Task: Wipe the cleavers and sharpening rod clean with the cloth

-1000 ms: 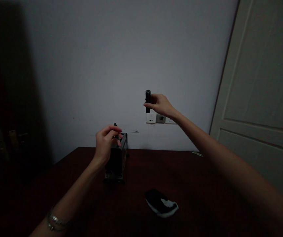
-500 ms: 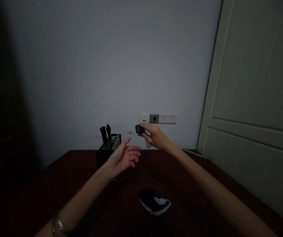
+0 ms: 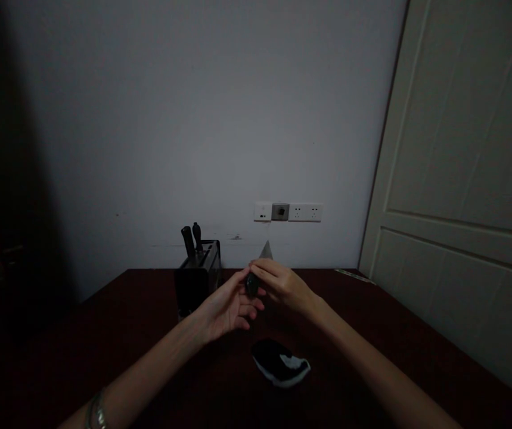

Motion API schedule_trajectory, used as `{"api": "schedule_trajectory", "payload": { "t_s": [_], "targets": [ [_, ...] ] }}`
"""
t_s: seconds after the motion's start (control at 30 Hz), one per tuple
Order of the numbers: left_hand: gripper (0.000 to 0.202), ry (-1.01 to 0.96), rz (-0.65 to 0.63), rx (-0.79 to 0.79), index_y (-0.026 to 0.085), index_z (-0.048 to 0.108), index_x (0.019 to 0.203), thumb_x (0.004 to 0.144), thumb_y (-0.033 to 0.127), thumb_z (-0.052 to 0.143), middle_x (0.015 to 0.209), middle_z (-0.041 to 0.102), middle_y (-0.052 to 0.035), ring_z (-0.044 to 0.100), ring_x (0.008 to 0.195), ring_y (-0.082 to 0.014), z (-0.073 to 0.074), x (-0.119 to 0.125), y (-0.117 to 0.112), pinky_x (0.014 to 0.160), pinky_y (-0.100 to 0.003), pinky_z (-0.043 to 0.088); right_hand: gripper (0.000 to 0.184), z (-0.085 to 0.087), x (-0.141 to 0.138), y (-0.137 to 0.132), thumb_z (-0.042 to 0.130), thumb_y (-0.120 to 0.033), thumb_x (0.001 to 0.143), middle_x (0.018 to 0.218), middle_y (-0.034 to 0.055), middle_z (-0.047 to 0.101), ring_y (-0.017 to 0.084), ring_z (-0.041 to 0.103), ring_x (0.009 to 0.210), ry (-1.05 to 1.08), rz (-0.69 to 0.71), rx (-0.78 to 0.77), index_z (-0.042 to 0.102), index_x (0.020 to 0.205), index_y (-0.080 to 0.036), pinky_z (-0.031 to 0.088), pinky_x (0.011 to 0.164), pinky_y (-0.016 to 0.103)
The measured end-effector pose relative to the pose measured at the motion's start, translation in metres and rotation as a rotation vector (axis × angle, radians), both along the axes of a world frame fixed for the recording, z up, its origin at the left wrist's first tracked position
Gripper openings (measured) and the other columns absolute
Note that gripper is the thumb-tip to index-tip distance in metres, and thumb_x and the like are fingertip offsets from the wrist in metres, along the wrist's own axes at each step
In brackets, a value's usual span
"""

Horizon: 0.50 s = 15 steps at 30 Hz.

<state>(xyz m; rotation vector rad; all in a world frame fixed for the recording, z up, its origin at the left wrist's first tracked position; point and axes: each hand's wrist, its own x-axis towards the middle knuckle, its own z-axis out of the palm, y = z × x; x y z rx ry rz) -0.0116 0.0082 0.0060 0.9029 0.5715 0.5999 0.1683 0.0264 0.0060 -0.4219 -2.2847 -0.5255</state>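
A kitchen knife is raised over the table, its dark handle [image 3: 251, 285] toward me and its pale, pointed blade [image 3: 267, 250] showing beyond my fingers. My right hand [image 3: 282, 286] grips it from above, close to where handle and blade meet. From the left, my left hand [image 3: 229, 307] takes the handle between thumb and index finger; its other fingers are loosely curled below. A black knife block [image 3: 193, 286] with two dark handles sticking up stands behind my left hand. Nearer to me on the table lies a black-and-white cloth-like item [image 3: 280, 362].
The dark red table [image 3: 354, 357] reaches back to a pale wall [image 3: 220, 131] with a row of sockets [image 3: 298, 212]. A thin patterned strip [image 3: 354, 276] lies at the table's back right. A light panelled door [image 3: 456, 179] stands at right. The room is dim.
My right hand has lowered the knife toward me, and its blade now points upward. My left hand has moved slightly right and now touches the handle. The knife block and cloth-like item stay put.
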Motion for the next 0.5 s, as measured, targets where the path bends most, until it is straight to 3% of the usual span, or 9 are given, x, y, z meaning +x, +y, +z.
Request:
{"api": "schedule_trajectory", "payload": {
  "t_s": [0.27, 0.5],
  "targets": [
    [0.032, 0.017, 0.085, 0.079, 0.006, 0.06, 0.083, 0.089, 0.033, 0.043, 0.065, 0.064, -0.0075, 0.058, 0.043, -0.0089, -0.008, 0.007, -0.007, 0.034, -0.014, 0.046, 0.036, -0.011, 0.004, -0.007, 0.04, -0.014, 0.088, 0.111, 0.0165, 0.061, 0.022, 0.052, 0.11, -0.028, 0.009, 0.058, 0.046, 0.123, -0.014, 0.049, 0.09, 0.041],
    [0.031, 0.043, 0.113, 0.28, 0.008, 0.059, 0.081, 0.083, 0.037, 0.051, 0.064, 0.064, -0.0076, 0.059, 0.045, -0.0102, -0.028, 0.013, -0.006, 0.038, -0.016, 0.047, 0.04, -0.007, 0.015, -0.016, 0.047, -0.012, 0.085, 0.119, 0.0184, 0.058, 0.026, 0.045, 0.119, -0.121, -0.068, 0.07, 0.046, 0.125, -0.012, 0.044, 0.096, 0.045]
  ]
}}
